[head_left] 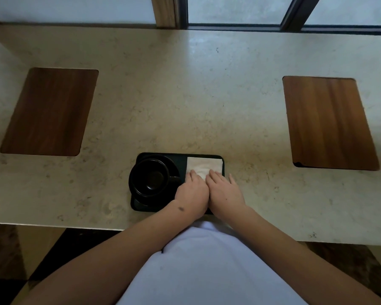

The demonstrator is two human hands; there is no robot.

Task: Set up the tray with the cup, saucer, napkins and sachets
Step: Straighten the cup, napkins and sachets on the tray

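A black rectangular tray (pixel 183 158) lies near the front edge of the stone counter. On its left half a black cup (pixel 151 178) stands on a black saucer (pixel 172 165), handle pointing right. A stack of pale napkins (pixel 204 165) fills the tray's right half. My left hand (pixel 193 192) and my right hand (pixel 223 189) lie side by side on the near part of the napkins, fingers straight and pressing down. Their backs hide the tray's near right corner. I see no sachets.
Two wooden boards are set into the counter, one at the left (pixel 50 112) and one at the right (pixel 328 124). A window frame (pixel 235 26) runs along the far edge. The counter's front edge (pixel 75 225) is close to my body.
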